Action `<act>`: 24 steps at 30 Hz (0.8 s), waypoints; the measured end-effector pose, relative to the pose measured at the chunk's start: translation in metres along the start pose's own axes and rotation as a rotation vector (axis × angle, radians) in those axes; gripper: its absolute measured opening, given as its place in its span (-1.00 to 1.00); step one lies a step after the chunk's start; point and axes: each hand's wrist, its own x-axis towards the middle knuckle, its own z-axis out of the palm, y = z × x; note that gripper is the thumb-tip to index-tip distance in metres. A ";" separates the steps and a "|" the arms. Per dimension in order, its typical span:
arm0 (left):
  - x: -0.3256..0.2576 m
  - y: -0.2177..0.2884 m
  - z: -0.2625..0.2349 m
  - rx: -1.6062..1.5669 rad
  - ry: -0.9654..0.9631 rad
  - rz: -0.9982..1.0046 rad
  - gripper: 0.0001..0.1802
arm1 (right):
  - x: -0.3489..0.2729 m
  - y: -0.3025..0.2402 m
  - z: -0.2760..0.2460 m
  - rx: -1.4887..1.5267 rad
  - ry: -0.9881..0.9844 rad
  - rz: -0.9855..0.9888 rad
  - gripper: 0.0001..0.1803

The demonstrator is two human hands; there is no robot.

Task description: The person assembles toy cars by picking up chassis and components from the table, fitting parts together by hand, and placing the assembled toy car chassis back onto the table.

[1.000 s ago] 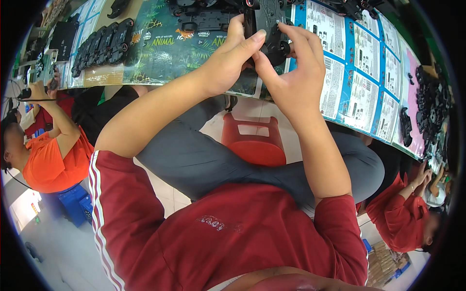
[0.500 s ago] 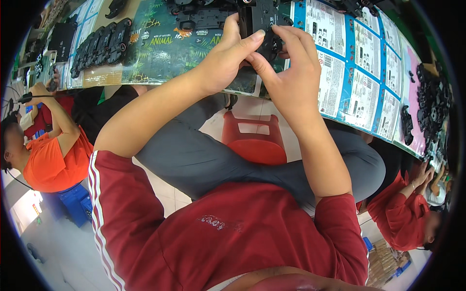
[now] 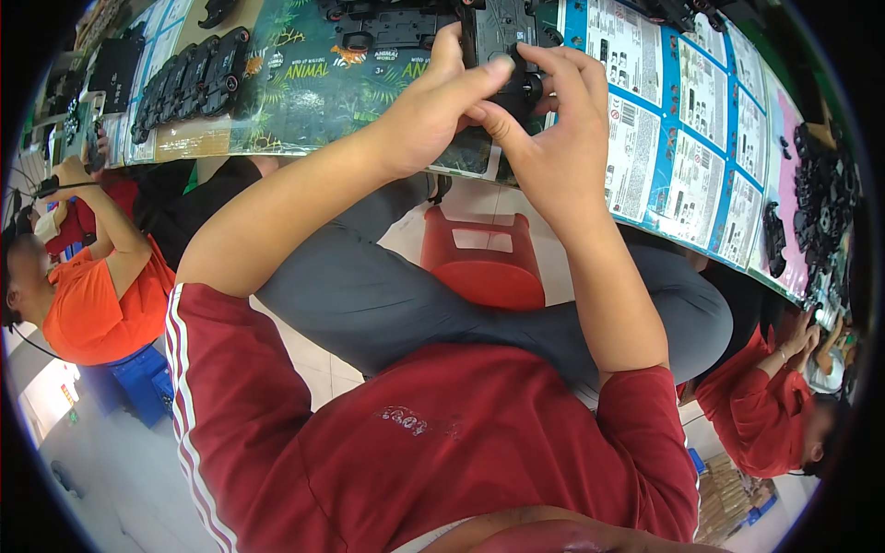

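Observation:
Both my hands are closed on a black toy car chassis (image 3: pixel 499 35) at the table's near edge. My left hand (image 3: pixel 431 111) grips its left side, with the thumb laid across the near end. On the other side, my right hand (image 3: pixel 560 124) has its fingers at a black wheel and its thumb beneath the near end. Part of the chassis is covered by my fingers. Just left of it lie more black toy car chassis (image 3: pixel 396 29) on the table. A row of similar chassis (image 3: pixel 192 85) stands farther left.
Printed card sheets cover the table (image 3: pixel 304 101). Black parts are heaped (image 3: pixel 825 198) at the far right, and more lie at the top right. A red stool (image 3: pixel 484 276) is below the table edge. Co-workers sit at left (image 3: pixel 106 304) and right (image 3: pixel 756 405).
The chassis has tilted in my hands, so its flat underside and near wheel show more. My hands have barely shifted.

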 end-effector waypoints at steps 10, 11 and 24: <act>0.000 0.029 -0.031 -0.032 0.094 0.055 -0.53 | 0.007 0.007 -0.011 0.096 0.024 -0.252 -0.70; -0.002 0.036 -0.033 -0.080 0.051 0.025 -0.51 | 0.007 0.008 -0.014 0.070 0.029 -0.273 -0.78; -0.043 0.129 -0.182 0.368 0.542 0.359 -0.61 | 0.021 0.047 -0.010 0.067 0.049 0.098 -0.87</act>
